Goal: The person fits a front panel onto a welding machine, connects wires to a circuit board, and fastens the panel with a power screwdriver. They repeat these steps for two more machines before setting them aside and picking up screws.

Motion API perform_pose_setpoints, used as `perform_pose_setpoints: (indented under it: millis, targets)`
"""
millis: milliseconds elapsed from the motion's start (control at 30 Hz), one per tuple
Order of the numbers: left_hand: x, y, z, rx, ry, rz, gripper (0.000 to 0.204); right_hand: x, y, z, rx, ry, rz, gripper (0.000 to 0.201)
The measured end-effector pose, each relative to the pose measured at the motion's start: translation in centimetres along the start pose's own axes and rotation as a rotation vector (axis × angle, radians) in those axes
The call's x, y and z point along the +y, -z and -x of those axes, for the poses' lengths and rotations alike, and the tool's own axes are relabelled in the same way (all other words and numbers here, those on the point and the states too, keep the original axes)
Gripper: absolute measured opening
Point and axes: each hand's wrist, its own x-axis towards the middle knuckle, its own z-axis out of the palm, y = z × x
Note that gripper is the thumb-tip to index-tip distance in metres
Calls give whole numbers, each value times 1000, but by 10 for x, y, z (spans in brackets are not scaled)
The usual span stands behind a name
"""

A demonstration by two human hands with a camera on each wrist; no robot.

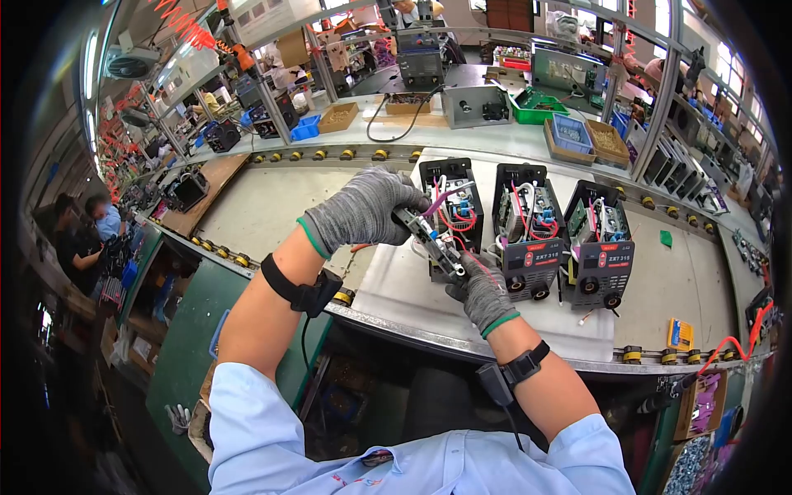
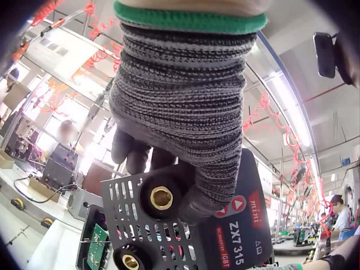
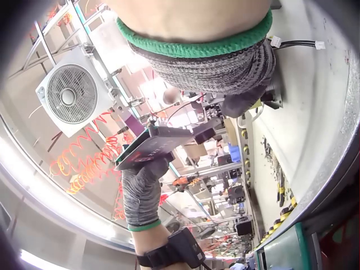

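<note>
My gloved left hand [image 1: 367, 206] grips a dark front panel [image 2: 236, 239] marked ZX7 315, thumb on its printed face beside a brass-centred socket [image 2: 161, 198]. In the head view the panel is tilted, circuit board side up. My gloved right hand [image 1: 485, 297] has curled fingers at the panel's near end; its fingertips are partly hidden. Red wires and a purple strip [image 1: 445, 198] show beside the panel, in front of an opened welder unit [image 1: 450, 177]. Two more units, a middle one [image 1: 528, 223] and a right one [image 1: 601, 247], stand upright with their front panels on.
The units stand on a white sheet [image 1: 396, 289] over a bench with roller edges. A yellow pack [image 1: 681, 334] lies at the right. Behind are a green tray [image 1: 536, 107], a blue bin [image 1: 572, 134] and a grey metal casing [image 1: 476, 107]. A red coiled hose [image 1: 738, 351] hangs at right.
</note>
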Motion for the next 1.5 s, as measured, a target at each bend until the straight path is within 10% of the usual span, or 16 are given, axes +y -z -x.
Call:
perform_pose_setpoints:
  millis: [267,333,800,1000,1500]
  targets:
    - [-7,-9,-2,-127,59,58,42,-13,1,25,-62,-85,82,20]
    - [0,-5,6,-254,391,365,41,-17,0,31,-64,-88,132,25]
    - [-51,-57,43,-76,728,805,52,-50,-21,17,-251,-155,417,24]
    - [-59,-74,44,98,1054,1445,46,-41,-20,8,-359,-297,500,24]
    - [-21,-133,54,310,1045,1742,51,11,-7,-8,-355,-129,261,32]
